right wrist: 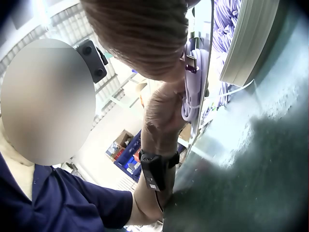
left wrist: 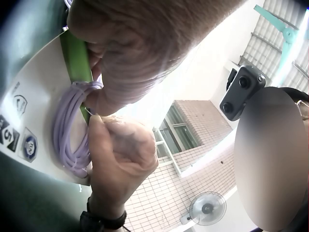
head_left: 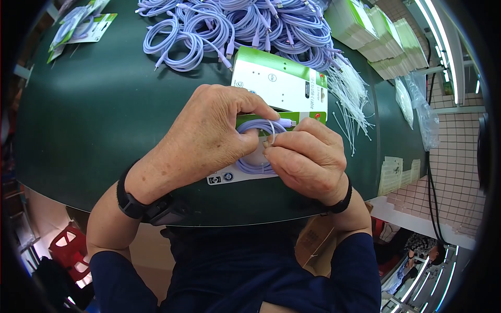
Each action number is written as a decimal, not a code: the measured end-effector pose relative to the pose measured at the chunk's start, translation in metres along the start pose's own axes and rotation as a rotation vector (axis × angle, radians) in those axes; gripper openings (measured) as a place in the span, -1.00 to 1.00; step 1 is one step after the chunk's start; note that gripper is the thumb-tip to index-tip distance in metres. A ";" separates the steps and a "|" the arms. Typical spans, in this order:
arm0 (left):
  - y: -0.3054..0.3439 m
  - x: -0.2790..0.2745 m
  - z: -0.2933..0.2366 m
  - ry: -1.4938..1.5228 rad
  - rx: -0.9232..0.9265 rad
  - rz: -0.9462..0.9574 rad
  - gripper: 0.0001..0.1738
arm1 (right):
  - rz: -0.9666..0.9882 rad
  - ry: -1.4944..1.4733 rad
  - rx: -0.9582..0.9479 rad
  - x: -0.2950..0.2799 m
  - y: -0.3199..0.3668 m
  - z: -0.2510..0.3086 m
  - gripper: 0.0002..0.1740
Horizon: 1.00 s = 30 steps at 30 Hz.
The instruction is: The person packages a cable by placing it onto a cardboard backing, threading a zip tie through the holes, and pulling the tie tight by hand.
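A coiled lilac cable [head_left: 253,168] lies against a white and green card [head_left: 224,175], its metal plug pointing right in the head view. The left hand [head_left: 216,122] holds the coil's upper part, thumb in the coil and index finger over the top. A thin white tie [head_left: 272,130] loops round the coil there. The right hand [head_left: 308,156] pinches at the tie with thumb and fingers. In the left wrist view the coil [left wrist: 63,130] sits on the card [left wrist: 38,116], with the right hand [left wrist: 120,154] at its edge. The tie's end is hidden by the fingers.
Another printed card [head_left: 271,78] lies just beyond the hands. Behind it is a heap of lilac cables [head_left: 245,26]. White ties [head_left: 349,88] are spread at the right, near stacked cards [head_left: 383,39]. Packed cables on cards [head_left: 83,28] lie at the far left.
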<state>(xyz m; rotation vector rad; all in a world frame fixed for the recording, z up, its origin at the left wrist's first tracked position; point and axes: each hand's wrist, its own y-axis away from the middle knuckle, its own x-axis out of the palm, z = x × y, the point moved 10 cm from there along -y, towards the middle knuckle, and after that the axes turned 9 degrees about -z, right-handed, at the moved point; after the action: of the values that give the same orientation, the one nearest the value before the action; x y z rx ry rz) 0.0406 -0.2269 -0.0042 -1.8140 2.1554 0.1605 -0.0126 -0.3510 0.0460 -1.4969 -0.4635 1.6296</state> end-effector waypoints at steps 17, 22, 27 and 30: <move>-0.002 0.002 0.006 0.002 0.029 -0.031 -0.62 | 0.105 0.189 0.032 0.010 -0.003 0.001 -0.75; -0.006 -0.005 0.007 0.005 0.038 -0.052 -0.59 | -0.056 0.079 0.106 -0.016 -0.008 -0.012 -0.84; -0.005 -0.008 -0.005 0.100 0.047 -0.028 -0.59 | -0.505 -0.115 0.656 -0.087 0.021 -0.093 -0.93; -0.002 -0.007 -0.007 0.273 -0.012 0.004 -0.57 | -0.485 -0.288 0.842 -0.074 0.035 -0.125 -0.92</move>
<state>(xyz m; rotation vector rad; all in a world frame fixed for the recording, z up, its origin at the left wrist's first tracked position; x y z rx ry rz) 0.0425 -0.2228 0.0047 -1.9347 2.3424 -0.0793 0.0870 -0.4615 0.0390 -0.4800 -0.2131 1.3782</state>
